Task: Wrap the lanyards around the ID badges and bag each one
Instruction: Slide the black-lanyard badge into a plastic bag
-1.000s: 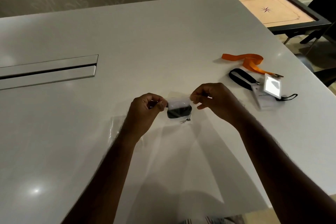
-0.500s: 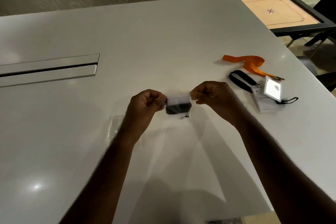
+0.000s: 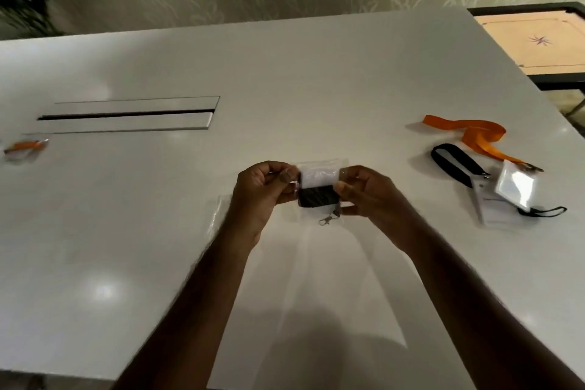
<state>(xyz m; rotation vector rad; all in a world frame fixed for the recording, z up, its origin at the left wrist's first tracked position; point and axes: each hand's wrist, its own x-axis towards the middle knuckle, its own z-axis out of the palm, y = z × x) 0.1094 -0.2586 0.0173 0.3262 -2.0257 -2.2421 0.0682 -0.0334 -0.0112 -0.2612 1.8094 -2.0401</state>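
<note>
The clear bag point(image 3: 320, 190) with its black-wrapped badge point(image 3: 318, 196) hangs just above the white table point(image 3: 285, 79), my left hand point(image 3: 264, 191) and right hand point(image 3: 368, 195) pinching its two sides (clip point(image 3: 329, 218) dangling). Right of it lie the loose orange lanyard point(image 3: 471, 134) and black lanyard point(image 3: 456, 163).

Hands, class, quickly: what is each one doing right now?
Left hand: closed, pinching the left edge of the clear bag with the wrapped badge inside.
Right hand: closed, pinching the bag's right edge.
</note>
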